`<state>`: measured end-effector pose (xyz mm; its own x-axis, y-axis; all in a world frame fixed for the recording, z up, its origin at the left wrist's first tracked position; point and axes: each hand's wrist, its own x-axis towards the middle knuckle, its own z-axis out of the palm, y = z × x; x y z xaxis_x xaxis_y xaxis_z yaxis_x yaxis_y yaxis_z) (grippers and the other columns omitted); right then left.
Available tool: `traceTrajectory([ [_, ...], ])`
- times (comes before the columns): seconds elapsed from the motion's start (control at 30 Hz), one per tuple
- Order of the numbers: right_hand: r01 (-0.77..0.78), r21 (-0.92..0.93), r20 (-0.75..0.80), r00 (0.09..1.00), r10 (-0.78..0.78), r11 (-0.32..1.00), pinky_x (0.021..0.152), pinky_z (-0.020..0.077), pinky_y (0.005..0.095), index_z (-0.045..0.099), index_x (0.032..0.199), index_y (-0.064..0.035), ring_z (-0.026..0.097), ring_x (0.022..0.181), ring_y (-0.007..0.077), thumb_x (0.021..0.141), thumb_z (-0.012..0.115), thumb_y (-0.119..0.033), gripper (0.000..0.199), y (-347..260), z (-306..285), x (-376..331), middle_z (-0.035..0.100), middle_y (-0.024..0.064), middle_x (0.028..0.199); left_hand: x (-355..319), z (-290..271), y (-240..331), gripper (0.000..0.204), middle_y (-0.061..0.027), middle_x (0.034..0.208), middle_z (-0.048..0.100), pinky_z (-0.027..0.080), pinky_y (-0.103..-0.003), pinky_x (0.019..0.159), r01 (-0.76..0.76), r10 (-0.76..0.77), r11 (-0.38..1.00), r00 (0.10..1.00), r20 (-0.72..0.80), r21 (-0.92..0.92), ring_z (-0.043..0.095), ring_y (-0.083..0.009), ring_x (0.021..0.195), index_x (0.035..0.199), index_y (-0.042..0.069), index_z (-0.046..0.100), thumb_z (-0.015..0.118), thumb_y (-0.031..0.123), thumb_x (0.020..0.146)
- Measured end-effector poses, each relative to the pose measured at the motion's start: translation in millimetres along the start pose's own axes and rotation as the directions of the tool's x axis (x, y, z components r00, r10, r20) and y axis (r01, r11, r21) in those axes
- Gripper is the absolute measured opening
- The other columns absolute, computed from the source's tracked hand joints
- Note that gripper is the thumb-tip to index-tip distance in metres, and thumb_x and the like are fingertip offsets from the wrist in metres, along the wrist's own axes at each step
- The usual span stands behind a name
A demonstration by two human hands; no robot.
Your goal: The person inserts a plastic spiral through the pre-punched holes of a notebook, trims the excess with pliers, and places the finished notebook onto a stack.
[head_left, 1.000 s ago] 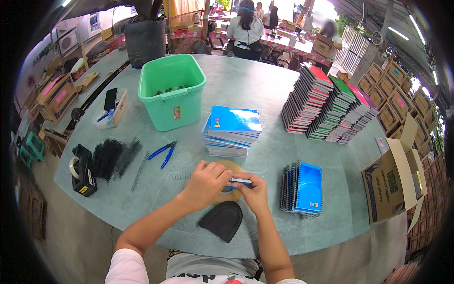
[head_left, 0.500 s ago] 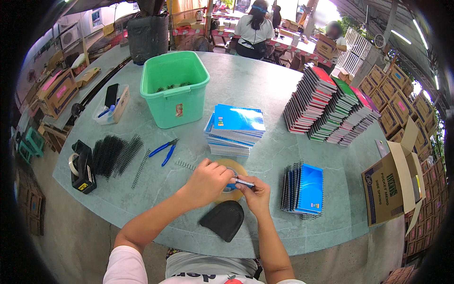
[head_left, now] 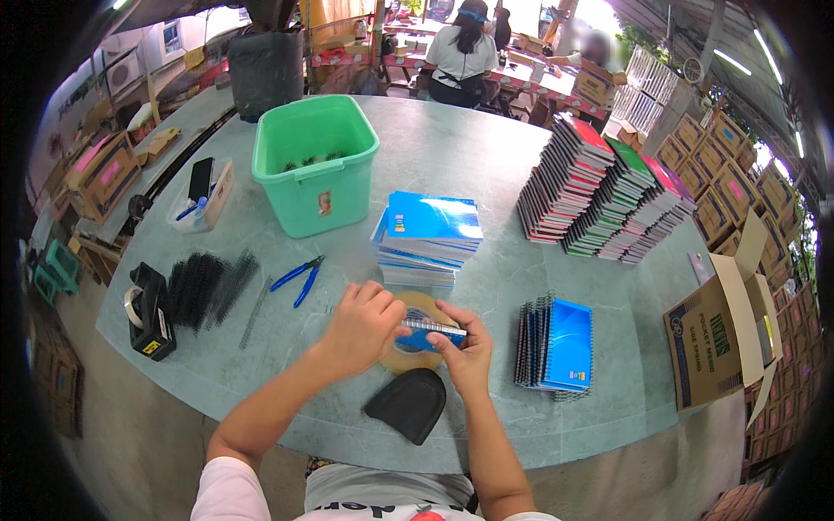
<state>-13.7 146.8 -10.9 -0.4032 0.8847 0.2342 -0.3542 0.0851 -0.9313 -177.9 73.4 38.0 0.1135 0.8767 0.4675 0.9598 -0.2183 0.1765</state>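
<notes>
One grey-green table [head_left: 608, 417] bears one open carton [head_left: 712, 339], one green bin [head_left: 317, 208] and one amber tape roll [head_left: 423, 302], which two hands partly cover. The right hand [head_left: 467, 356] pinches one blue notebook [head_left: 434, 326] over the roll; the left hand [head_left: 363, 323], fingers curled narrow, meets its left end, grip I cannot tell.

This is a semi-open notebook-binding workshop, tube lights [head_left: 731, 61] hanging under its sloping roof [head_left: 738, 28]. Black spiral coils [head_left: 201, 291], blue-handled pliers [head_left: 307, 285] and stacked notebooks [head_left: 563, 178] share the worktable [head_left: 504, 174], with piled cartons [head_left: 714, 214] and a seated co-worker [head_left: 460, 56] beyond.
</notes>
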Motion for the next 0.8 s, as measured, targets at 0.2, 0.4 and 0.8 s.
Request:
traceTrajectory([
  [0.2,0.147,-0.071,0.160,0.978,-0.134,0.987,0.084,0.0490,0.0274,0.061,0.101,0.0008,0.060,0.098,0.0184,0.081,0.065,-0.002,0.021,19,-22,2,0.062,0.0179,0.108,2,6,9,0.024,-0.0121,0.091,0.057,0.039,-0.041,0.076,-0.017,0.008,0.997,0.992,-0.122,-0.077,0.052,-0.0291,0.089,0.088,0.004,0.058,0.067,0.022,0.074],
  [0.4,-0.159,-0.038,0.085,0.983,0.161,0.987,0.089,0.0443,0.0292,0.064,0.093,0.0006,0.058,0.102,0.0186,0.084,0.060,-0.001,0.010,12,-19,-6,0.063,0.0141,0.110,7,1,13,0.026,-0.0122,0.094,0.056,0.039,-0.041,0.077,-0.039,0.034,0.996,0.998,-0.052,-0.081,0.052,-0.0290,0.091,0.090,0.004,0.059,0.067,0.022,0.074],
  [0.8,-0.031,0.130,0.088,0.996,0.020,0.991,0.092,0.0427,0.0304,0.060,0.104,0.0017,0.056,0.105,0.0190,0.086,0.060,-0.003,0.019,16,-19,-10,0.063,0.0151,0.108,10,8,18,0.025,-0.0088,0.085,0.055,0.038,-0.040,0.075,-0.027,0.020,0.996,0.996,-0.091,-0.079,0.052,-0.0282,0.088,0.086,0.005,0.059,0.068,0.025,0.073],
])
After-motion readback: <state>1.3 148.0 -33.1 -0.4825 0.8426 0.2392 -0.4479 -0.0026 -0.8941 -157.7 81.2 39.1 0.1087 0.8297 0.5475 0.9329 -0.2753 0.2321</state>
